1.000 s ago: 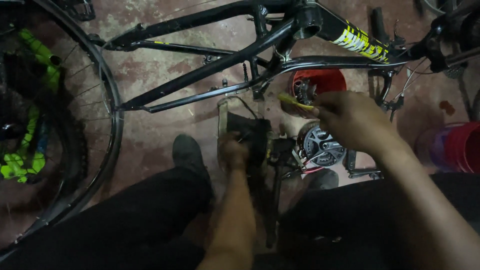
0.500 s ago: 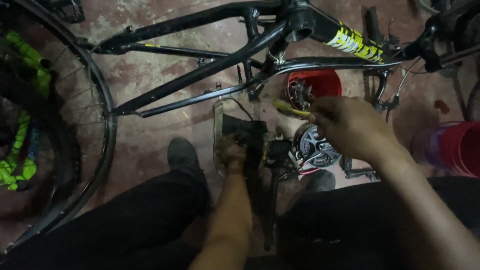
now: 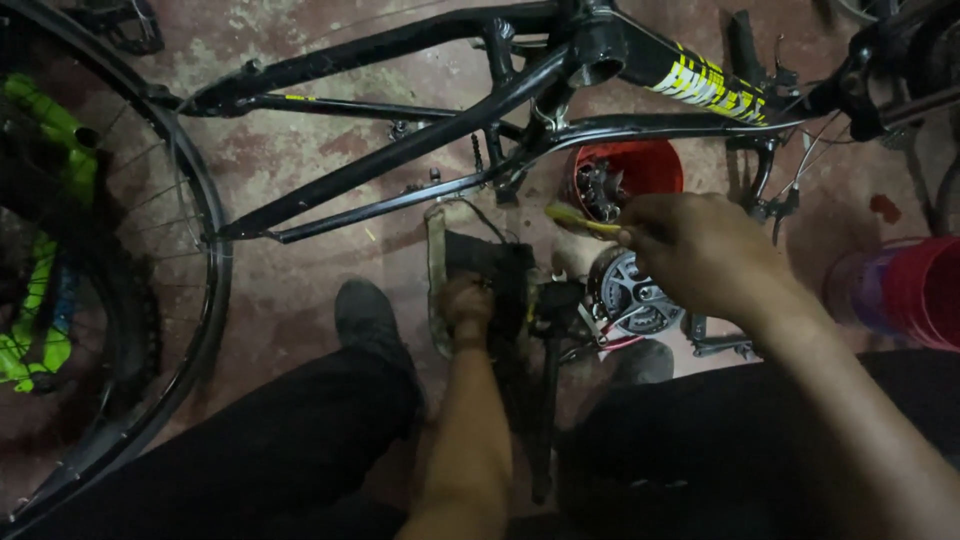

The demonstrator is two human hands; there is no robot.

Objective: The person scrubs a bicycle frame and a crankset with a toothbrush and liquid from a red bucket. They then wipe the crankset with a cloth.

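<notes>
My left hand (image 3: 468,305) reaches down between my knees and grips a dark, greasy part (image 3: 495,262) lying on the floor. My right hand (image 3: 700,250) is raised above a chainring crankset (image 3: 630,292) and pinches a thin yellow-handled brush (image 3: 580,219) that points left. A black crank arm (image 3: 548,380) runs from the crankset toward me. A black bicycle frame (image 3: 430,140) with a yellow patch on its tube lies across the floor just beyond both hands.
A red tub (image 3: 625,175) holding small metal parts sits behind my right hand. A red bucket (image 3: 905,290) stands at the right edge. A bicycle wheel (image 3: 170,300) with a green frame behind it fills the left. My black-trousered legs (image 3: 290,450) and shoe (image 3: 365,320) flank the work.
My right hand with the brush has drifted slightly down and right over the crankset. My left hand keeps its grip in the same spot. The view shifted a little.
</notes>
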